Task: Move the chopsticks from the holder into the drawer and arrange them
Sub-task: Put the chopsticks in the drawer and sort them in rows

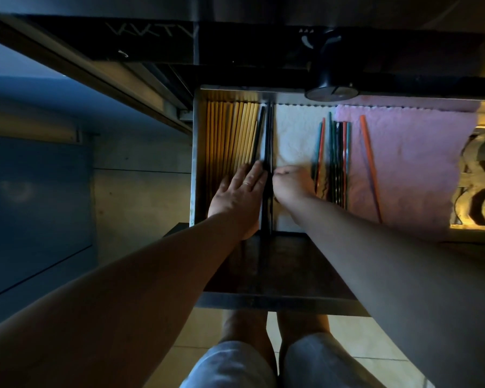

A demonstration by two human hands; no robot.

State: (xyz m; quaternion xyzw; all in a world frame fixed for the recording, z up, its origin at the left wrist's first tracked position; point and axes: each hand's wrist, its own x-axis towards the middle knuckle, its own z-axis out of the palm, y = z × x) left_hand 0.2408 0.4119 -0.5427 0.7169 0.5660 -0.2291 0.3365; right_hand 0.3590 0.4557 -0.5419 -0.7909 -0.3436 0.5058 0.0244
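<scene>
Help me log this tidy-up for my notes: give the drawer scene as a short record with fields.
drawer: open
left side: yellow chopsticks, packed in a row
middle: black chopsticks, lying lengthwise
white cloth: coloured chopsticks, grouped
pink cloth: one orange chopstick, apart and slanted
left hand: flat, straight fingers on the yellow chopsticks, beside the black ones
right hand: curled fingers on the black chopsticks

Metal drawer [196, 141]; wooden chopsticks [230, 135] (matt), crinkled white paper liner [294, 135], pink cloth [412, 163].
</scene>
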